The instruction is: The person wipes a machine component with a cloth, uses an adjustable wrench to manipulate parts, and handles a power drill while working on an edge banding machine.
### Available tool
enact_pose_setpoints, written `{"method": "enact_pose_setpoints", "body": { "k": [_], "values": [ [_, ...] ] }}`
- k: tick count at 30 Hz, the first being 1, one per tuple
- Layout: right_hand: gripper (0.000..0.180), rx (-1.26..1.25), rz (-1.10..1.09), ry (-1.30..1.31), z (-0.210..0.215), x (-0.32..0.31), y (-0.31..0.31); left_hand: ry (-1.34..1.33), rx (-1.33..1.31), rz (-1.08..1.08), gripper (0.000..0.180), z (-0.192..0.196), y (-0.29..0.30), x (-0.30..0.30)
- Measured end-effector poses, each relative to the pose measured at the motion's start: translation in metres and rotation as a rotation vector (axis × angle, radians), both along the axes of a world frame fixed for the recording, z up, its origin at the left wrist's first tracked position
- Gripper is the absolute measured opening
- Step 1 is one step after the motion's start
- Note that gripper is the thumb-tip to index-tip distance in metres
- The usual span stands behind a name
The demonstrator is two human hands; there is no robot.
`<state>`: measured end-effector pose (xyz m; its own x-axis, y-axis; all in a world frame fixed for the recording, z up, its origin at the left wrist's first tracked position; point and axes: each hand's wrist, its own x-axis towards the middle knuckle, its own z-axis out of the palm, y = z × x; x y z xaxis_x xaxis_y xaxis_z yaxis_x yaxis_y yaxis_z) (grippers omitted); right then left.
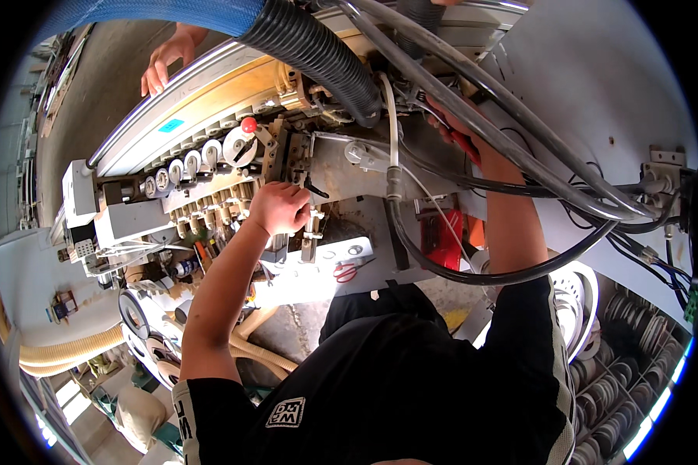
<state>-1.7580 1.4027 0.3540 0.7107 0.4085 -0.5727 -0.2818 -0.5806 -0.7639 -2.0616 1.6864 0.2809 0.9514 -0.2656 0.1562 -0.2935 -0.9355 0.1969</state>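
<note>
My left hand (pixel 280 208) is closed, fingers curled against the machine's metal fittings, beside a small black lever (pixel 315 188). What those fingers grip is hidden. Farther right, my right hand (pixel 456 122) reaches in behind thick dark hoses and is closed around a red-handled tool (pixel 465 146). The tool looks like pliers; its metal end points toward the machine, and the hoses partly cover the hand. A red ball knob (pixel 248 125) stands up from the machine beyond my left hand. Nearer me, red-handled scissors (pixel 346 272) lie on a pale ledge.
A ribbed black hose (pixel 310 58) comes down from above. Dark cables (pixel 512 275) loop across the right side. Guide rollers (pixel 191 161) line the machine at left. Another person's hand (pixel 168 60) rests at the far rail (pixel 202 74). Racks of rings (pixel 620 372) stand at lower right.
</note>
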Motion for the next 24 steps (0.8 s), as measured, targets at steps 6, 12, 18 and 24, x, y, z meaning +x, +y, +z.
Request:
{"method": "enact_pose_setpoints", "body": {
  "k": [6, 12, 18, 24],
  "values": [
    [0.051, -0.057, 0.015, 0.026, -0.017, 0.02, -0.009, -0.001, -0.006, -0.001, 0.011, 0.0, -0.001, 0.001],
    [0.052, -0.055, 0.084, -0.01, -0.054, 0.04, -0.011, -0.032, -0.031, 0.001, 0.011, 0.0, -0.001, 0.001],
    [0.049, 0.037, 0.026, -0.001, -0.05, 0.038, -0.008, -0.02, -0.012, 0.002, 0.011, 0.0, 0.0, 0.0],
    [0.045, 0.03, 0.086, -0.127, -0.047, 0.035, -0.017, -0.007, -0.017, 0.0, 0.011, -0.001, 0.0, 0.001]
  ]
}}
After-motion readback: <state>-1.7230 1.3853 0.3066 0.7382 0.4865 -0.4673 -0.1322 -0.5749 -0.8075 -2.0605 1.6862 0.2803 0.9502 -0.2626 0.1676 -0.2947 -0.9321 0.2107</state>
